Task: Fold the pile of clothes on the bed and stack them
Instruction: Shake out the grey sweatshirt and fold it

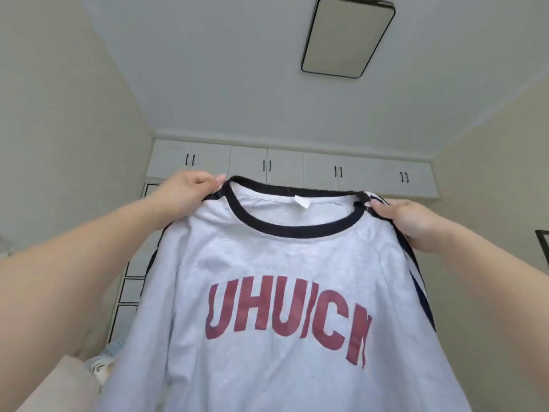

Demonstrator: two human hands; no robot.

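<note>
Head view: grey sweatshirt (285, 263) held up before the face, long axis hanging downward, front print facing the camera. Left of its black collar (297, 230), left hand (184, 191) grips one shoulder; right of the collar, right hand (407, 224) pinches the other. Bed probably below, hidden.

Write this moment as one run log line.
stage: shirt held up | left hand: grips shoulder | right hand: grips shoulder | grey shirt: unfolded

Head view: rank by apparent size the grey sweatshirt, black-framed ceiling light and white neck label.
1. Grey sweatshirt with red lettering, though nearness to the camera inflates it.
2. Black-framed rectangular ceiling light.
3. Small white neck label.
</note>
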